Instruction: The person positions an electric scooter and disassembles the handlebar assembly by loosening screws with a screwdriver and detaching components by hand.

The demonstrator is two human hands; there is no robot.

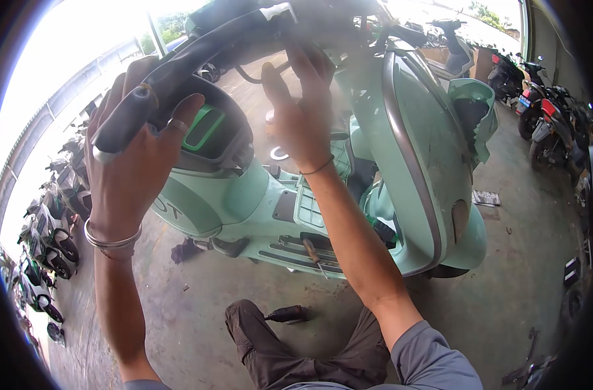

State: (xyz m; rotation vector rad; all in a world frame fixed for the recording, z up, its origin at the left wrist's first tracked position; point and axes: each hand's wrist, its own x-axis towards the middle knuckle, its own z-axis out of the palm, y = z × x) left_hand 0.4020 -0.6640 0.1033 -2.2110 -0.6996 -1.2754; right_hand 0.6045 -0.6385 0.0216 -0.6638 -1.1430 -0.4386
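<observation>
A mint-green scooter [251, 201] stands in front of me with its body panels partly opened up. Its dark handlebar [209, 55] runs across the top of the view, close to the camera and blurred. My left hand [131, 162] is wrapped around the handlebar from behind, beside the black grip [124, 120], thumb toward the seat opening. My right hand [303, 117] reaches up under the middle of the handlebar, fingers curled and thumb beside a thin black cable [248, 75]. What its fingertips grip is hidden in the blur. A green-framed opening [203, 127] shows beyond my left thumb.
A screwdriver [311, 250] lies on the scooter's footboard [290, 260]. On the concrete floor near my knees lies a dark tool [287, 314]. Parked scooters [56, 227] line the left side, motorcycles [550, 123] the right. A cracked green panel [475, 110] juts from the scooter's front.
</observation>
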